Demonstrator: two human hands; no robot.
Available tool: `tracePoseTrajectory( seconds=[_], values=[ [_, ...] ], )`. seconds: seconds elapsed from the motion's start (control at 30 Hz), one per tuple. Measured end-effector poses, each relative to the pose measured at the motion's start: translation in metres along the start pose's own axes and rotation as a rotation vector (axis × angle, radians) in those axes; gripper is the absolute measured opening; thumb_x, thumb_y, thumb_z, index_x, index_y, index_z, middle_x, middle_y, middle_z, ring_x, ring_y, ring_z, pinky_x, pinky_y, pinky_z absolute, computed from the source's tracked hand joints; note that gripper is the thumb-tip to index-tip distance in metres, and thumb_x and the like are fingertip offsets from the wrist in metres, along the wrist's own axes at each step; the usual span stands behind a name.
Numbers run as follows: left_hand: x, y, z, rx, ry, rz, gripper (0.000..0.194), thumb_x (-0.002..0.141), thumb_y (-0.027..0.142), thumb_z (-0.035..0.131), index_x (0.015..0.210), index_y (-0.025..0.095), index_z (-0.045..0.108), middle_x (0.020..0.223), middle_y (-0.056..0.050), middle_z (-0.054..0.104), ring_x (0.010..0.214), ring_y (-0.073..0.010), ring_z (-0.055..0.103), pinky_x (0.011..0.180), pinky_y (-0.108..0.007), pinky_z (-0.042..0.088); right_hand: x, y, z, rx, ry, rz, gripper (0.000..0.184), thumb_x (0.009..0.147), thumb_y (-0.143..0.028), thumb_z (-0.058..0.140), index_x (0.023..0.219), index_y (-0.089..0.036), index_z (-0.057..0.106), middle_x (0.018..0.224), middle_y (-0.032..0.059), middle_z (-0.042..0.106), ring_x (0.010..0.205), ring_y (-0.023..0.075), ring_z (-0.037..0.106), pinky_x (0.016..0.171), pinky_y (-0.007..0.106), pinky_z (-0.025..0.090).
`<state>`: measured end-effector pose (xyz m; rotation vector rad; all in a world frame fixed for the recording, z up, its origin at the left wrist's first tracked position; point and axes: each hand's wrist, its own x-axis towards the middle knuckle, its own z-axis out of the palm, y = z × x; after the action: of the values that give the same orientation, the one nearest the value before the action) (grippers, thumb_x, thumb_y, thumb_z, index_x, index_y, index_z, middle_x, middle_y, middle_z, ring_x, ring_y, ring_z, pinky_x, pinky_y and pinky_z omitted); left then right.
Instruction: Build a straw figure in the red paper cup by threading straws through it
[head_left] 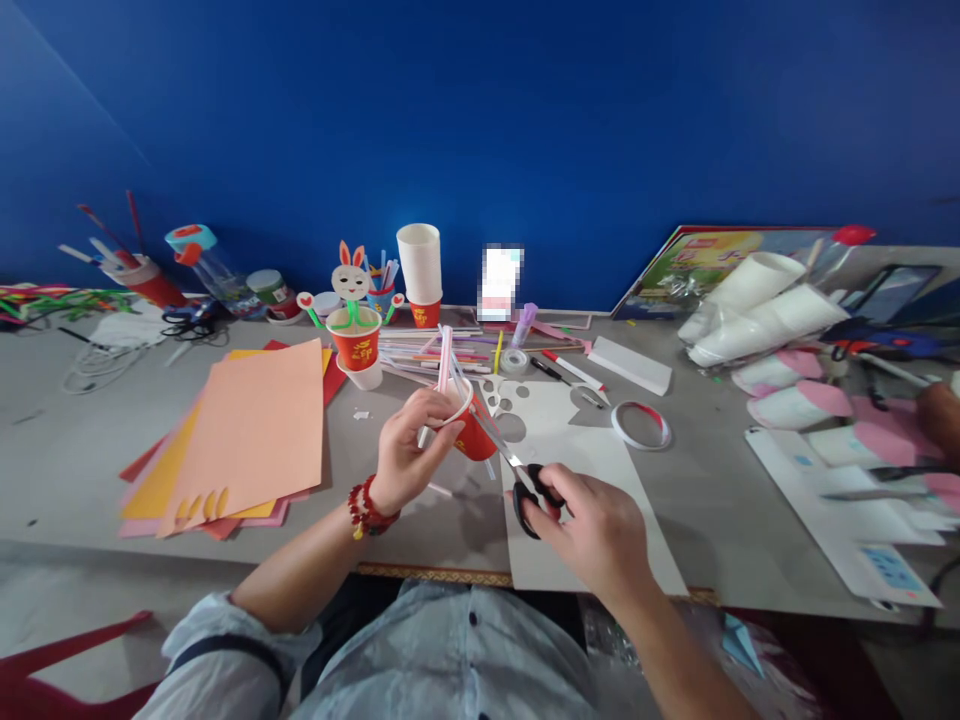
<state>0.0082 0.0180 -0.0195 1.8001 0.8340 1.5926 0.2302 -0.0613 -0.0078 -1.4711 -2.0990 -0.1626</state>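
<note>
Red and paper-smooth, one tilted cup (478, 437) is over the middle of the tabletop (712, 510), toward its front edge; several thin straws (446, 358), one striped pink, stick up from its mouth. The left hand (416, 445) grasps its white rim between thumb and fingers. The right hand (600, 525) has its fingers curled around the black loops of one pair of scissors (516, 462), its metal blades pointing at the cup's side.

Beneath the right hand, one flat white sheet (592, 490) reaches the front edge. Left of centre lies a fanned pile of coloured paper (262, 430), peach uppermost. Toward the back edge are one round-faced paper rabbit (350, 283) with two pink-lined ears, and one tall white cup stack (420, 265). Right of centre sits one ring-shaped tape roll (641, 426); two slim markers, red (574, 370) and black (550, 370), lie behind the sheet. At the right edge another person's hand (943, 415) shows.
</note>
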Motion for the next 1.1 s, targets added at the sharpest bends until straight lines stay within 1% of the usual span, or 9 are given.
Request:
tracePoseTrajectory(
  seconds=[0.17,0.37,0.53,0.63,0.73,0.87,0.97,1.1],
  values=[
    [-0.003,0.000,0.004,-0.073,0.036,-0.081,0.006,0.087,0.025,0.068,0.087,0.019,0.066,0.084,-0.006,0.067,0.086,-0.0204,0.062,0.085,-0.037,0.050,0.001,-0.004,0.005,-0.010,0.036,0.001,0.039,0.097,-0.048,0.050,0.070,-0.021,0.059,0.049,-0.0031,0.057,0.045,0.0120,0.053,0.052,0.027,0.029],
    [-0.005,0.003,0.006,-0.183,0.077,-0.200,0.013,0.084,0.031,0.072,0.085,0.019,0.069,0.086,-0.007,0.067,0.087,-0.0207,0.062,0.086,-0.035,0.048,0.002,-0.006,0.009,-0.036,0.065,-0.005,0.035,0.097,-0.043,0.052,0.072,-0.021,0.062,0.052,-0.0013,0.062,0.048,0.0125,0.054,0.053,0.027,0.031],
    [-0.006,0.002,0.007,-0.284,0.103,-0.254,0.011,0.084,0.030,0.074,0.083,0.019,0.069,0.089,-0.006,0.066,0.090,-0.0200,0.061,0.085,-0.033,0.048,0.003,-0.004,0.011,-0.054,0.101,-0.044,0.037,0.099,-0.040,0.050,0.070,-0.020,0.061,0.051,-0.0009,0.060,0.048,0.0126,0.054,0.054,0.027,0.032],
    [-0.006,0.001,0.008,-0.347,0.104,-0.295,0.009,0.085,0.028,0.073,0.084,0.020,0.068,0.090,-0.005,0.066,0.090,-0.0191,0.060,0.083,-0.031,0.048,0.005,-0.001,0.009,-0.035,0.094,-0.073,0.039,0.100,-0.040,0.048,0.070,-0.020,0.061,0.051,-0.0010,0.059,0.048,0.0125,0.054,0.054,0.027,0.032],
    [-0.005,0.001,0.007,-0.364,0.100,-0.326,0.011,0.085,0.030,0.073,0.084,0.020,0.069,0.089,-0.005,0.065,0.089,-0.0184,0.060,0.082,-0.030,0.048,0.007,0.004,0.007,-0.034,0.088,-0.102,0.040,0.100,-0.042,0.049,0.068,-0.019,0.060,0.049,-0.0018,0.057,0.046,0.0123,0.052,0.053,0.028,0.030],
    [-0.004,0.002,0.005,-0.344,0.089,-0.340,0.014,0.084,0.033,0.073,0.082,0.020,0.068,0.088,-0.005,0.065,0.088,-0.0192,0.060,0.083,-0.032,0.048,0.008,0.008,0.006,-0.062,0.062,-0.112,0.034,0.096,-0.043,0.055,0.073,-0.020,0.063,0.050,-0.0024,0.058,0.048,0.0125,0.053,0.054,0.028,0.030],
    [-0.004,0.002,0.005,-0.359,0.085,-0.371,0.014,0.084,0.033,0.073,0.082,0.020,0.068,0.089,-0.005,0.066,0.087,-0.0181,0.060,0.082,-0.030,0.048,0.008,0.009,0.008,-0.097,0.045,-0.102,0.029,0.093,-0.042,0.059,0.075,-0.020,0.064,0.052,-0.0021,0.060,0.050,0.0128,0.054,0.055,0.028,0.029],
    [-0.005,0.001,0.005,-0.395,0.097,-0.412,0.014,0.082,0.033,0.075,0.081,0.020,0.069,0.089,-0.004,0.067,0.086,-0.0169,0.060,0.082,-0.028,0.047,0.009,0.010,0.008,-0.130,0.030,-0.114,0.032,0.095,-0.043,0.056,0.073,-0.020,0.063,0.052,-0.0019,0.059,0.050,0.0128,0.054,0.055,0.029,0.028]
  ],
)
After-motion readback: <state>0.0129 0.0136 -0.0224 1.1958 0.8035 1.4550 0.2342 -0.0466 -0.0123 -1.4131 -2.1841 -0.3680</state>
